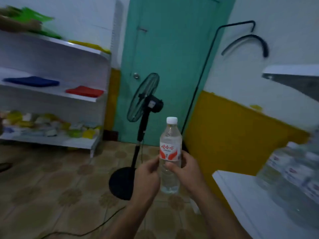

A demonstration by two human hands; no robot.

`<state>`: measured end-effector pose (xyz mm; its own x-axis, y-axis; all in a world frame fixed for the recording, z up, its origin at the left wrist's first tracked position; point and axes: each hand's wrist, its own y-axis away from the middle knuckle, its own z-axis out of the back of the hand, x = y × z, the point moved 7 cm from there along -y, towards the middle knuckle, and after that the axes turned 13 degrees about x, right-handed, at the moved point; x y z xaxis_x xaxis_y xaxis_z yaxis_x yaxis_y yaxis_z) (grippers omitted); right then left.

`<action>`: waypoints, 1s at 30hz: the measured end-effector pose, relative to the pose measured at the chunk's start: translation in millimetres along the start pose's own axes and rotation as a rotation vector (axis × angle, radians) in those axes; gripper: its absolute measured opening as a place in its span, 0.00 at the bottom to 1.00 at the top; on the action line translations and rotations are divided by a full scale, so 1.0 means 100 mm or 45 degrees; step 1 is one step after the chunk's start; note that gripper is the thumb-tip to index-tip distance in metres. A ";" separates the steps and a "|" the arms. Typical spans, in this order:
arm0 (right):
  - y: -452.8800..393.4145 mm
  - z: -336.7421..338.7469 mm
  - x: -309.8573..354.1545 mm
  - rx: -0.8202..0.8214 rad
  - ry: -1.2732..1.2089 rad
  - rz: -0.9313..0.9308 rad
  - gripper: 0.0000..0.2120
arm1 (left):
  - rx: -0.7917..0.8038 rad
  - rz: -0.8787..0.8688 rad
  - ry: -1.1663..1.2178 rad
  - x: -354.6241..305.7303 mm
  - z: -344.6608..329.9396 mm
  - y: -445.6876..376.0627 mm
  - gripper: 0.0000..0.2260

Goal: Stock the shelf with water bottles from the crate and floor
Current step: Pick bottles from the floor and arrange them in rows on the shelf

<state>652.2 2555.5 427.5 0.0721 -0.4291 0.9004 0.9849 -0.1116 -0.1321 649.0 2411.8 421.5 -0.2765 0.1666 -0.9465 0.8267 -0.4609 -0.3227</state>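
Clear bottle [170, 152] between both curled hands

— What carries things here?
— A white shelf [245, 200] at the lower right, with blurred clear plastic water bottles [293, 171] standing on it.
— And across the room?
— A white tiered shelving unit [96, 52]. Its middle board holds a folded blue cloth [32, 81] and a folded red cloth [85, 91], apart from each other. The bottom board bears a blurred heap of yellow and white packets [48, 126].
— The floor?
— Brown patterned tiles [57, 185], with a black pedestal fan [143, 107] standing on its round base.
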 end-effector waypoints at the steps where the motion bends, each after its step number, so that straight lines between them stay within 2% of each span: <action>1: 0.16 0.22 -0.01 -0.075 0.001 -0.009 0.20 | 0.078 -0.039 -0.005 -0.11 -0.21 -0.01 0.16; 10: 2.05 1.71 0.20 -0.673 0.023 -0.102 0.16 | 0.633 -0.180 0.039 -0.67 -2.07 0.28 0.23; 16: 3.63 2.27 0.41 -1.101 0.094 -0.222 0.17 | 0.972 -0.302 0.142 -1.22 -3.23 1.04 0.26; 23: 5.56 2.34 0.78 -1.531 0.227 -0.374 0.18 | 1.411 -0.378 0.425 -1.71 -4.29 2.34 0.20; 30: 6.90 2.02 1.16 -1.838 0.296 -0.464 0.18 | 1.723 -0.447 0.539 -2.15 -4.73 3.45 0.26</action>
<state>1372.3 2609.4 524.7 -0.2978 -0.2971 0.9072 -0.0635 -0.9421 -0.3294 1225.0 2629.1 518.9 -0.0030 0.5693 -0.8221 -0.4006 -0.7540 -0.5206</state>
